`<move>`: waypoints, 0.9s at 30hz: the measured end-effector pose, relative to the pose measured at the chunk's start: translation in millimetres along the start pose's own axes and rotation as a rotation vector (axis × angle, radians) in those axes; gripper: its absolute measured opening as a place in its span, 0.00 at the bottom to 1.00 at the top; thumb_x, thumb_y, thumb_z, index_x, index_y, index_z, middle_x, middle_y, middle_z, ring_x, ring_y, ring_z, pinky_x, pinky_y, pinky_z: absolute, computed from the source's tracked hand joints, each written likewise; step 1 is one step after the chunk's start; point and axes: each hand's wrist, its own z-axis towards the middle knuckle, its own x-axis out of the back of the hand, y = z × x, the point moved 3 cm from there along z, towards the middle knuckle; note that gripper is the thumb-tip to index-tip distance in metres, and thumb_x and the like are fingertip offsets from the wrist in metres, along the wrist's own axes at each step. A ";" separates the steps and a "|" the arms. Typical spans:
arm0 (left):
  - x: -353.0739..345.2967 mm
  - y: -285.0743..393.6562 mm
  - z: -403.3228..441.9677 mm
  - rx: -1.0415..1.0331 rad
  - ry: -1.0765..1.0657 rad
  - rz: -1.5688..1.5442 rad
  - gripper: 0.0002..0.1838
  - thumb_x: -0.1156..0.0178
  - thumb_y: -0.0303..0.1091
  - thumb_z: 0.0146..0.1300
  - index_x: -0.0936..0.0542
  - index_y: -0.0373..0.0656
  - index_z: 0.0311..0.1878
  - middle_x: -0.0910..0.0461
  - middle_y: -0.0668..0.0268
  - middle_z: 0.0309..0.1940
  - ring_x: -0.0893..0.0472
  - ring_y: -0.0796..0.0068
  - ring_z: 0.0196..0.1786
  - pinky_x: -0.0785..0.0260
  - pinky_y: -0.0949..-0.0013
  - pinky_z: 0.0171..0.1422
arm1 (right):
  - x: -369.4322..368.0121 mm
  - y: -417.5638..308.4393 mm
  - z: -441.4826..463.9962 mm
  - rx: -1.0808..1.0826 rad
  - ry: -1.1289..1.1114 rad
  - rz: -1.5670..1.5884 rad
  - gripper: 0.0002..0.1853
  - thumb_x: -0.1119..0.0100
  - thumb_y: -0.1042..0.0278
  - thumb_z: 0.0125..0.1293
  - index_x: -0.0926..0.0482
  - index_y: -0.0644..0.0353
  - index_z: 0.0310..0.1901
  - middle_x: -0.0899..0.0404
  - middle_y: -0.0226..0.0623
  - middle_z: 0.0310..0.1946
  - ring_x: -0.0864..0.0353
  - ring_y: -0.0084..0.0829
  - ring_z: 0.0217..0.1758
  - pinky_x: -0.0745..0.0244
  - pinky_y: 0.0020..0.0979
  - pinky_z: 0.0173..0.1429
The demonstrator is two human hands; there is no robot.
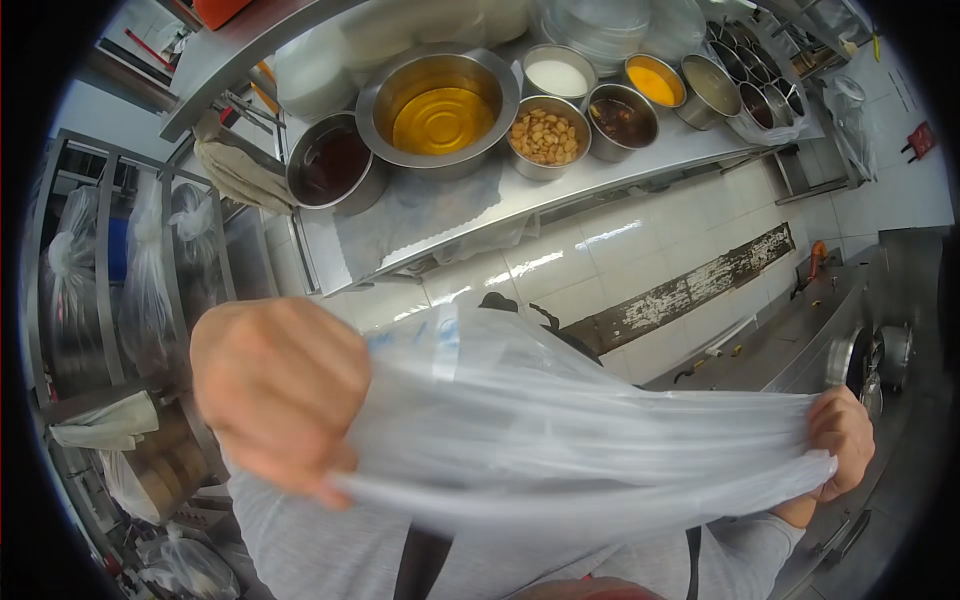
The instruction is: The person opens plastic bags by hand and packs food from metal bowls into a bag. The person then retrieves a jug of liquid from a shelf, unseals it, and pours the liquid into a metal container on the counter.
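Plastic bag (600,430) taut between clenched hands (280,390) (842,440)

Closed Grip, Wide Spread

The bare left hand (282,395) — blurred, large and near the camera — curls into a rounded fist, its back upward. The bare right hand (842,440), well apart, has tightly folded fingers.

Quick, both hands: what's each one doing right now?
Left hand: closed, blurred, gripping one end of the translucent plastic.
Right hand: closed, gripping the other end, with the plastic stretched between them.
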 end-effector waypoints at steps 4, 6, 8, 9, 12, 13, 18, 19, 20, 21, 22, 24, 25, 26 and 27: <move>7.3 -7.6 6.6 -0.349 0.134 -0.391 0.11 0.34 0.32 0.64 0.19 0.40 0.25 0.25 0.67 0.17 0.23 0.75 0.21 0.28 0.72 0.35 | -39.1 19.7 -14.8 -0.192 -0.115 0.006 0.16 0.40 0.58 0.59 0.20 0.66 0.34 0.24 0.42 0.20 0.24 0.36 0.18 0.29 0.31 0.25; -1.3 -26.5 -2.5 -0.352 0.315 -0.501 0.08 0.34 0.30 0.62 0.18 0.36 0.28 0.26 0.66 0.15 0.27 0.74 0.17 0.31 0.74 0.30 | -72.8 28.7 -10.1 -0.364 -0.030 0.287 0.21 0.33 0.55 0.58 0.19 0.66 0.44 0.20 0.42 0.27 0.19 0.34 0.28 0.27 0.28 0.31; -6.4 -46.1 -10.6 -0.275 0.457 -0.441 0.08 0.34 0.28 0.60 0.17 0.32 0.29 0.28 0.65 0.13 0.31 0.73 0.13 0.37 0.77 0.21 | -104.1 24.9 -1.0 -0.418 0.145 0.459 0.23 0.31 0.55 0.57 0.19 0.66 0.46 0.20 0.42 0.28 0.19 0.33 0.29 0.27 0.28 0.32; -3.8 -52.7 -11.1 -0.190 0.456 -0.357 0.09 0.35 0.29 0.59 0.18 0.32 0.28 0.30 0.64 0.11 0.32 0.74 0.12 0.37 0.76 0.20 | -107.5 28.7 2.4 -0.452 0.237 0.543 0.24 0.29 0.55 0.56 0.19 0.66 0.47 0.20 0.42 0.29 0.19 0.33 0.30 0.27 0.28 0.32; 8.8 -55.1 -18.9 -0.067 0.564 -0.215 0.11 0.33 0.32 0.57 0.19 0.32 0.26 0.28 0.63 0.12 0.32 0.73 0.11 0.40 0.72 0.19 | -126.4 30.5 17.1 -0.275 -0.275 0.362 0.18 0.27 0.59 0.54 0.17 0.65 0.39 0.22 0.39 0.24 0.21 0.31 0.25 0.28 0.27 0.29; 11.8 -55.9 -25.3 -0.067 0.564 -0.215 0.11 0.33 0.32 0.57 0.19 0.32 0.26 0.28 0.63 0.12 0.32 0.73 0.11 0.40 0.72 0.19 | -123.5 35.5 13.1 -0.275 -0.276 0.362 0.18 0.27 0.59 0.54 0.17 0.65 0.39 0.22 0.39 0.24 0.21 0.31 0.25 0.28 0.27 0.29; -4.3 -102.2 -60.6 0.443 0.323 -0.036 0.13 0.35 0.36 0.58 0.20 0.35 0.28 0.24 0.65 0.16 0.29 0.72 0.16 0.40 0.70 0.22 | -107.4 67.6 12.5 -0.271 -0.042 0.160 0.13 0.33 0.72 0.55 0.27 0.64 0.19 0.33 0.35 0.12 0.32 0.31 0.14 0.39 0.29 0.21; -18.5 -117.9 -64.5 0.540 0.141 -0.056 0.13 0.35 0.37 0.59 0.21 0.35 0.28 0.24 0.67 0.17 0.29 0.76 0.18 0.38 0.73 0.24 | -109.4 73.2 13.3 -0.285 0.027 0.086 0.12 0.34 0.73 0.55 0.26 0.65 0.19 0.34 0.34 0.12 0.35 0.32 0.14 0.42 0.29 0.21; -25.0 -127.2 -72.7 0.546 0.155 -0.056 0.13 0.35 0.37 0.59 0.21 0.35 0.28 0.24 0.67 0.17 0.29 0.76 0.18 0.38 0.73 0.24 | -118.6 82.8 13.1 -0.322 0.025 0.061 0.12 0.35 0.73 0.58 0.26 0.67 0.21 0.35 0.32 0.12 0.38 0.27 0.15 0.45 0.29 0.22; -28.2 -137.4 -84.6 0.615 0.313 -0.217 0.13 0.35 0.38 0.60 0.21 0.35 0.29 0.23 0.69 0.19 0.28 0.79 0.21 0.38 0.75 0.27 | -129.8 92.0 14.3 -0.309 0.016 0.070 0.12 0.35 0.73 0.58 0.26 0.67 0.21 0.35 0.32 0.12 0.38 0.27 0.15 0.45 0.29 0.22; -34.0 -147.2 -97.0 0.680 0.475 -0.384 0.13 0.35 0.38 0.60 0.21 0.36 0.31 0.23 0.72 0.21 0.27 0.82 0.24 0.37 0.76 0.29 | -143.7 104.7 12.9 -0.464 -0.037 0.136 0.12 0.36 0.73 0.60 0.25 0.67 0.22 0.34 0.32 0.13 0.37 0.25 0.16 0.44 0.28 0.23; -47.4 -161.4 -115.2 0.625 0.682 -0.554 0.13 0.35 0.39 0.60 0.21 0.37 0.32 0.23 0.73 0.23 0.27 0.83 0.27 0.37 0.77 0.31 | -177.2 119.9 16.3 -0.643 -0.124 0.255 0.12 0.37 0.72 0.63 0.25 0.67 0.24 0.33 0.31 0.15 0.37 0.21 0.19 0.42 0.26 0.25; -54.0 -170.4 -125.9 0.553 0.868 -0.719 0.12 0.35 0.39 0.61 0.21 0.39 0.34 0.22 0.75 0.26 0.27 0.84 0.29 0.37 0.77 0.33 | -196.2 124.9 20.5 -0.667 -0.154 0.310 0.12 0.38 0.71 0.65 0.25 0.67 0.25 0.32 0.31 0.16 0.36 0.19 0.20 0.40 0.25 0.26; -61.7 -186.4 -137.9 0.556 0.915 -0.802 0.11 0.35 0.38 0.61 0.21 0.40 0.37 0.22 0.75 0.29 0.26 0.83 0.32 0.36 0.77 0.37 | -215.8 139.4 20.6 -0.657 -0.188 0.340 0.11 0.38 0.70 0.66 0.24 0.67 0.28 0.31 0.31 0.17 0.36 0.20 0.21 0.39 0.25 0.27; -64.2 -197.3 -138.0 0.561 0.942 -0.798 0.11 0.35 0.38 0.61 0.21 0.40 0.37 0.22 0.75 0.29 0.26 0.83 0.32 0.36 0.77 0.37 | -238.0 155.4 21.1 -0.645 -0.221 0.371 0.10 0.39 0.70 0.67 0.23 0.67 0.30 0.29 0.32 0.18 0.35 0.21 0.22 0.37 0.25 0.28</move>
